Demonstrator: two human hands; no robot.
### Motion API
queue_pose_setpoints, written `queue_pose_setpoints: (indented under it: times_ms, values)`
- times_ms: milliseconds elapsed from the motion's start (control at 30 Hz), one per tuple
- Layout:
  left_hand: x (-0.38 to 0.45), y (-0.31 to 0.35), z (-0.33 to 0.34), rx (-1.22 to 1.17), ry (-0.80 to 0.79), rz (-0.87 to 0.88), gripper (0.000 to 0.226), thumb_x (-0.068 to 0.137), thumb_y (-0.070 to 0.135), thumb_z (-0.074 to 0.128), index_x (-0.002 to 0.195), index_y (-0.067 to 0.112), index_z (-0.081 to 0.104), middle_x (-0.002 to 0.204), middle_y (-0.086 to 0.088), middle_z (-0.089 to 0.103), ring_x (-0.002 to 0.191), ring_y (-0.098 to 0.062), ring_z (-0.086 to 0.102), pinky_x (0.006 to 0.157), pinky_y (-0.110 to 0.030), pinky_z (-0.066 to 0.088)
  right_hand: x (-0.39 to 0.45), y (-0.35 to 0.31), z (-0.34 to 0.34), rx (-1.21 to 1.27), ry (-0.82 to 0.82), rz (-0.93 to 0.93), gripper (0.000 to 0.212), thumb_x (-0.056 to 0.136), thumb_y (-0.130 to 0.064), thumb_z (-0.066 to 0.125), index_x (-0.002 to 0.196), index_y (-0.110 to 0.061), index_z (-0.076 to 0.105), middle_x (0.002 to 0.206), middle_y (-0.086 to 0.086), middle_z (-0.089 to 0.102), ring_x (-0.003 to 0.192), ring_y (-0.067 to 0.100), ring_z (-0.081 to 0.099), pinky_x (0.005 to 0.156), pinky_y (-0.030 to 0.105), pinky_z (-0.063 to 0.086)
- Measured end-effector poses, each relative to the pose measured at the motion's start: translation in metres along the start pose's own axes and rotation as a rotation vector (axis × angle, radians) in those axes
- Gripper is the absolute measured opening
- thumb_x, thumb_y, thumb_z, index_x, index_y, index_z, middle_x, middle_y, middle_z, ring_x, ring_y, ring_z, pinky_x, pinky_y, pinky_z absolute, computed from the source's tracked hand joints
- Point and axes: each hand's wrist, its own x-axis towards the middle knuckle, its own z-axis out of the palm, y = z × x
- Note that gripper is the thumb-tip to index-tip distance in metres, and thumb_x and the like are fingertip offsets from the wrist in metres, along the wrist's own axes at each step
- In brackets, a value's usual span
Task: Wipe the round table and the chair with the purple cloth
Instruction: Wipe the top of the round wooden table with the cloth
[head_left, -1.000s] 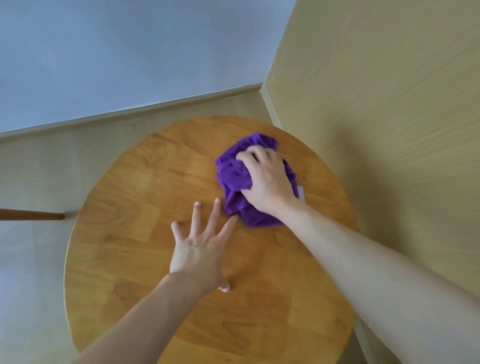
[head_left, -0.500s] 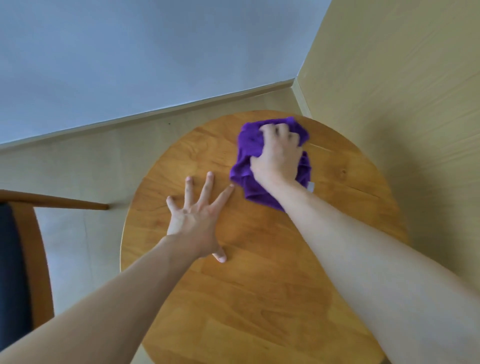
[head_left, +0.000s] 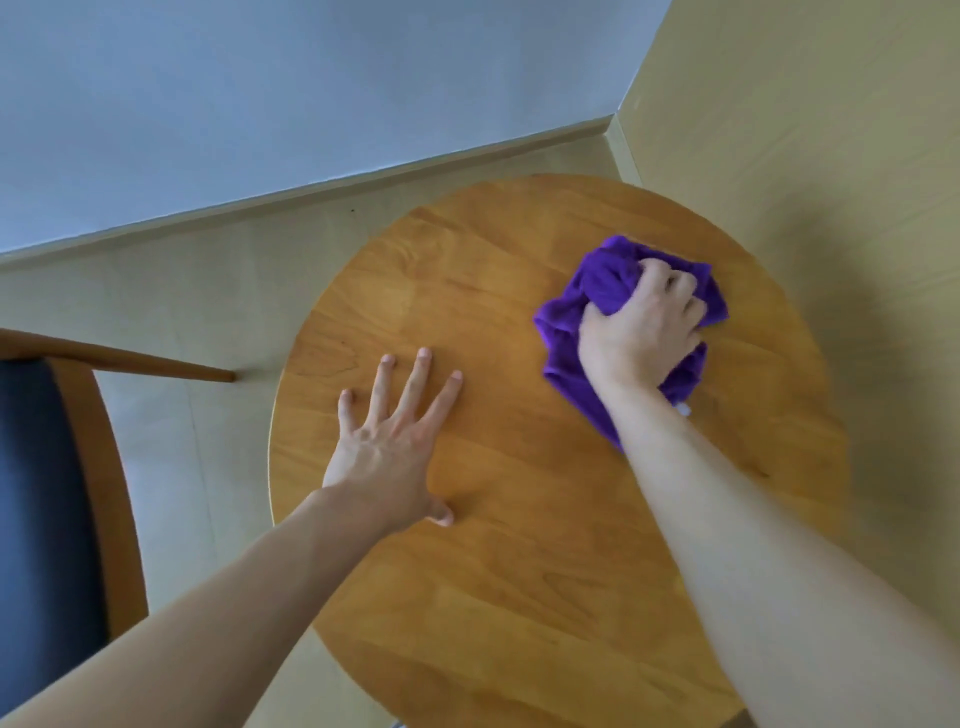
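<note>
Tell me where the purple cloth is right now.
The purple cloth lies bunched under the right hand on the round table's far right part, near the wall corner.

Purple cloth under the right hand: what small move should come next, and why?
Probably drag the purple cloth toward the near edge of the round table. The right hand bunches it at the far right side, while the left hand braces flat; the near area looks uncovered.

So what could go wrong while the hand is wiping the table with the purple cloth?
The right hand holds the bunched purple cloth near the far right side of the round table, close to the wall; a long stroke might bump knuckles there. The cloth is crumpled, so it may miss patches. The left hand lies flat on the wood and could leave marks where it rests.
</note>
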Motion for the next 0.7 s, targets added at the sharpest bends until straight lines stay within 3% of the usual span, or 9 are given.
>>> queue_pose_setpoints:
  times_ms: [133, 233, 300, 367, 433, 500, 567, 633, 700]
  values:
    - [0.002, -0.002, 0.002, -0.055, 0.013, -0.014, 0.154, 0.054, 0.069, 0.086, 0.152, 0.040, -0.029, 0.159, 0.006, -0.040, 0.149, -0.032, -0.032, 0.121, -0.066, 0.005, -0.088, 0.010, -0.005, 0.009, -0.200, -0.564, 0.069, 0.057, -0.032, 0.086, 0.120, -0.023, 0.058, 0.125, 0.003, 0.055, 0.112, 0.034, 0.051, 0.082, 0.047, 0.045]
    - [-0.004, -0.002, 0.010, -0.085, 0.042, -0.016, 0.156, 0.052, 0.070, 0.086, 0.155, 0.037, -0.026, 0.160, 0.010, -0.038, 0.150, -0.027, -0.032, 0.123, -0.062, 0.002, -0.113, 0.059, -0.020, 0.056, -0.344, -1.043, 0.062, 0.063, -0.032, 0.084, 0.120, -0.018, 0.062, 0.123, 0.003, 0.059, 0.112, 0.033, 0.054, 0.082, 0.046, 0.045]
    - [-0.008, 0.001, 0.014, -0.107, 0.064, -0.021, 0.156, 0.053, 0.068, 0.087, 0.156, 0.034, -0.025, 0.161, 0.010, -0.036, 0.150, -0.025, -0.031, 0.124, -0.059, 0.001, -0.091, 0.091, -0.025, 0.040, -0.336, -1.130, 0.059, 0.066, -0.035, 0.081, 0.120, -0.016, 0.065, 0.123, 0.005, 0.061, 0.111, 0.035, 0.057, 0.085, 0.045, 0.045]
    - [-0.010, 0.006, 0.013, -0.099, 0.063, -0.036, 0.153, 0.057, 0.065, 0.087, 0.156, 0.032, -0.025, 0.162, 0.007, -0.034, 0.151, -0.027, -0.028, 0.125, -0.056, 0.003, -0.066, 0.114, -0.028, 0.022, -0.262, -0.909, 0.064, 0.059, -0.028, 0.087, 0.118, -0.016, 0.065, 0.122, 0.008, 0.061, 0.109, 0.037, 0.057, 0.089, 0.045, 0.044]
    - [-0.011, 0.012, 0.011, -0.097, 0.054, -0.101, 0.151, 0.058, 0.062, 0.088, 0.156, 0.035, -0.024, 0.163, 0.002, -0.031, 0.152, -0.034, -0.024, 0.125, -0.058, 0.006, -0.055, 0.113, -0.027, 0.055, -0.126, -0.494, 0.059, 0.064, -0.026, 0.085, 0.118, -0.016, 0.063, 0.122, 0.009, 0.060, 0.108, 0.039, 0.056, 0.089, 0.048, 0.045]
    - [-0.012, 0.018, 0.008, -0.109, 0.037, -0.215, 0.153, 0.054, 0.061, 0.091, 0.155, 0.038, -0.022, 0.163, -0.008, -0.029, 0.151, -0.043, -0.020, 0.121, -0.064, 0.010, -0.062, 0.084, -0.022, 0.034, -0.010, -0.107, 0.051, 0.071, -0.028, 0.079, 0.118, -0.019, 0.061, 0.123, 0.007, 0.057, 0.111, 0.039, 0.053, 0.087, 0.052, 0.046]
    - [-0.012, 0.022, 0.005, -0.135, 0.011, -0.310, 0.159, 0.050, 0.061, 0.093, 0.154, 0.036, -0.024, 0.161, -0.014, -0.031, 0.150, -0.048, -0.019, 0.119, -0.069, 0.013, -0.072, 0.046, -0.017, 0.014, 0.009, 0.137, 0.049, 0.073, -0.031, 0.077, 0.118, -0.023, 0.059, 0.127, 0.005, 0.054, 0.117, 0.037, 0.049, 0.088, 0.054, 0.046]
    - [-0.012, 0.020, 0.005, -0.194, 0.014, -0.351, 0.161, 0.048, 0.060, 0.094, 0.155, 0.031, -0.023, 0.162, -0.013, -0.030, 0.151, -0.048, -0.017, 0.118, -0.068, 0.015, -0.081, 0.015, -0.014, 0.032, -0.050, 0.125, 0.053, 0.071, -0.031, 0.080, 0.119, -0.025, 0.058, 0.130, 0.003, 0.052, 0.120, 0.036, 0.048, 0.088, 0.052, 0.045]
    - [-0.015, 0.014, 0.010, -0.247, 0.046, -0.343, 0.160, 0.049, 0.062, 0.093, 0.157, 0.027, -0.020, 0.165, -0.007, -0.027, 0.152, -0.043, -0.016, 0.120, -0.065, 0.015, -0.094, 0.000, -0.008, 0.002, -0.130, -0.157, 0.061, 0.065, -0.029, 0.085, 0.120, -0.025, 0.059, 0.130, 0.000, 0.054, 0.120, 0.034, 0.049, 0.086, 0.051, 0.045]
